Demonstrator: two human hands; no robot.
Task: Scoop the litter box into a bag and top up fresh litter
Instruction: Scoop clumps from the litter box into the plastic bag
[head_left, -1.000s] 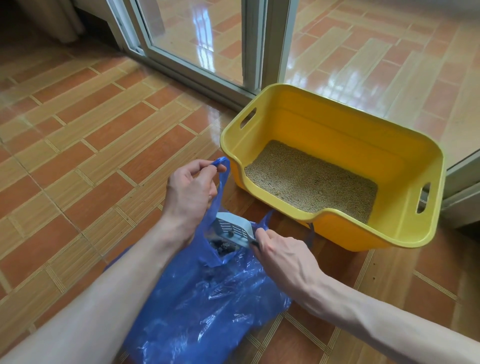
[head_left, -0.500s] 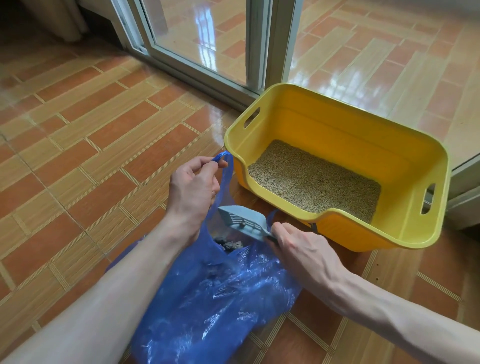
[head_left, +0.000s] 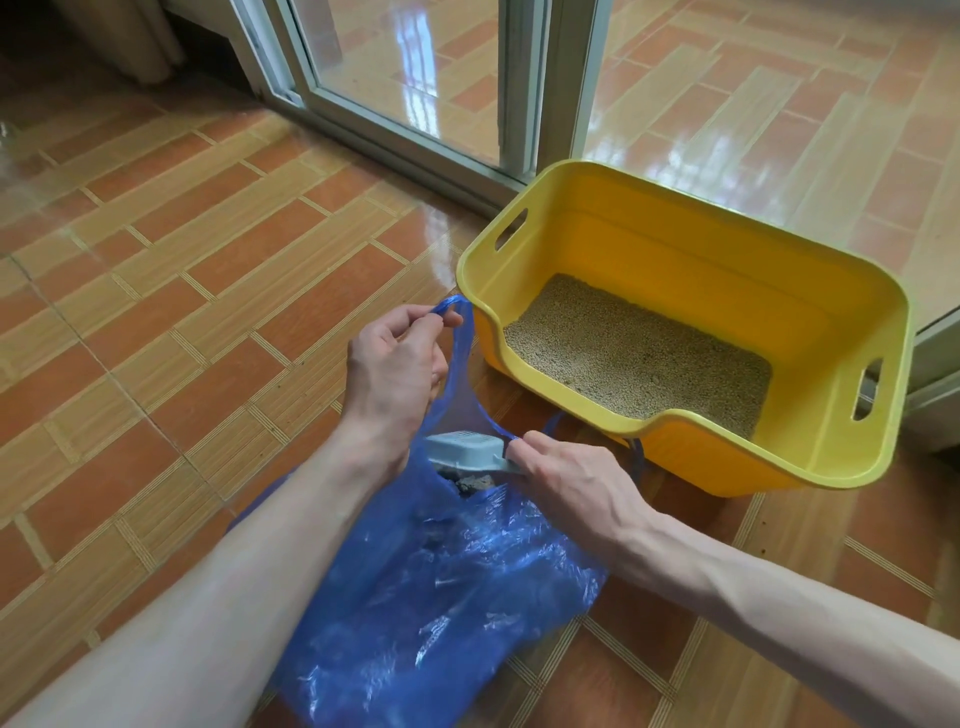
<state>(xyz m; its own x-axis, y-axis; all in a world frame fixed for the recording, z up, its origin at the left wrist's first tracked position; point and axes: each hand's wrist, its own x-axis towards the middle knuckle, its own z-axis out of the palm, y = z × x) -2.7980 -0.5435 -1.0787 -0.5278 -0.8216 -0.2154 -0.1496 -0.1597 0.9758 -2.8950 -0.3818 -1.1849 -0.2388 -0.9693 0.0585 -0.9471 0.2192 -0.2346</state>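
Note:
A yellow litter box stands on the tiled floor with a thin layer of tan litter inside. In front of it lies a blue plastic bag. My left hand pinches the bag's handle and lifts it, holding the mouth open. My right hand grips the handle of a grey-blue scoop, which sits turned over in the bag's mouth. Dark clumps show inside the bag just under the scoop.
A sliding glass door frame runs behind the litter box, which sits against its track. Tiled floor stretches to the left. A curtain hangs at the top left corner.
The scoop has rolled over in the bag's mouth, from tilted with its slots showing to upside down. My left hand keeps the bag handle raised.

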